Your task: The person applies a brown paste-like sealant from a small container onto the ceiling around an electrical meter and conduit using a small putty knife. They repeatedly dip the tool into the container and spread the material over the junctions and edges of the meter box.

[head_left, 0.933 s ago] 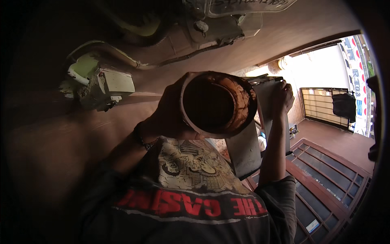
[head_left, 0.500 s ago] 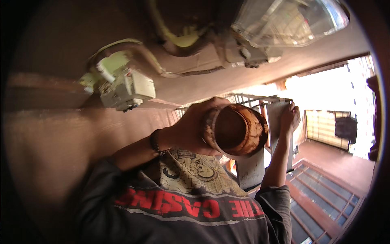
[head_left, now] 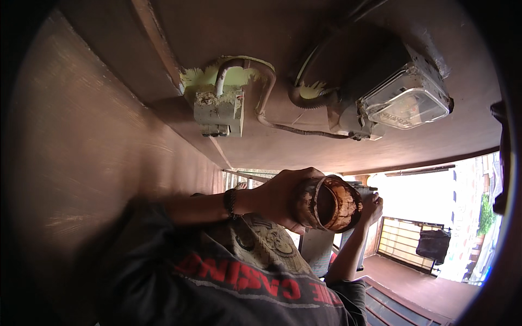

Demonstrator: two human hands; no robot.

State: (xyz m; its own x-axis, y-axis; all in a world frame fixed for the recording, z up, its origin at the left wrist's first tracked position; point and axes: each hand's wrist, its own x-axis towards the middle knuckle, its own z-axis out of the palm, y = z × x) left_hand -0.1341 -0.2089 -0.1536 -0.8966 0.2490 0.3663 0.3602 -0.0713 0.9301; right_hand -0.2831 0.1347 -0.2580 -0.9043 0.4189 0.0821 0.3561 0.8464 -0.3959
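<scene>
Clasping the can (head_left: pixel 308 202) from its left side, the left hand (head_left: pixel 280 196) is shut round the outer wall, so the can sits just right of that palm, touching it. Its mouth faces the wearer's eyes, tipped toward the right — away from the palm. The long axis runs mostly along the line of sight, so it looks strongly shortened; the base is out of view. Brown stains streak the inner wall.

Behind the left hand, a bracelet (head_left: pixel 231 204) circles the wrist. Just past the can, to its right, the right hand (head_left: pixel 371 209) has its fingers bent round the edge of the grey ladder (head_left: pixel 315 251), part of which lies behind the can.

By this view alone, the can is lifted and held, not set down; how much it contains, and how much work is left, cannot be told. Beyond the left hand, brown covers most of the wall (head_left: pixel 283 149) — yet pale green patches (head_left: pixel 235 76) show by the box (head_left: pixel 222 113) and pipe (head_left: pixel 263 100), leftward of the hand, suggesting an uneven, part-done coat. The meter (head_left: pixel 409 107) hangs beyond, to its right. Farthest, right of both hands, stands a gate (head_left: pixel 398 240).
</scene>
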